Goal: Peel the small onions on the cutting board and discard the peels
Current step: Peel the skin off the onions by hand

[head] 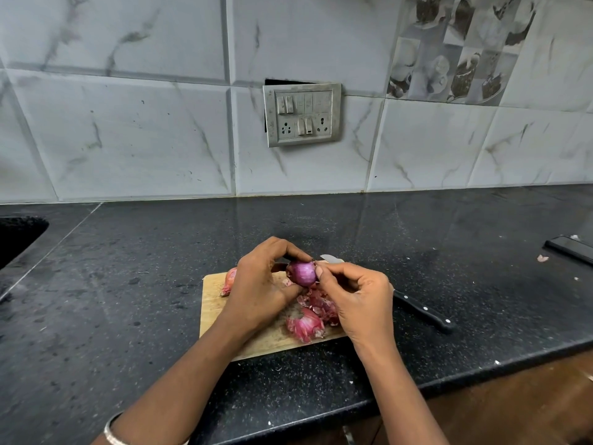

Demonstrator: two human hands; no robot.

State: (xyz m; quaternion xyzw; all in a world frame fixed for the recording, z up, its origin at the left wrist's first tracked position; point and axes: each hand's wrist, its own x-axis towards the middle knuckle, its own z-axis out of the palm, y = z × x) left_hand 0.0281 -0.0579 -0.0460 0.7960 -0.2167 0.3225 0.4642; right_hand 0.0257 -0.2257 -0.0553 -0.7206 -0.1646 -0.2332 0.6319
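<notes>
Left hand grips the onion just above the board, fingers curled round it. Right hand pinches the onion's right side. Peels lie heaped on the board below, and a second onion, unpeeled, sits at its left edge. Knife handle rests on the tabletop. Switch plate markings are too small to read.

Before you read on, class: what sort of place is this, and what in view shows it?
Likely a home kitchen: a dark stone worktop, a tiled wall behind it, and a wooden cutting board with onion peels, a knife at its edge.
</notes>
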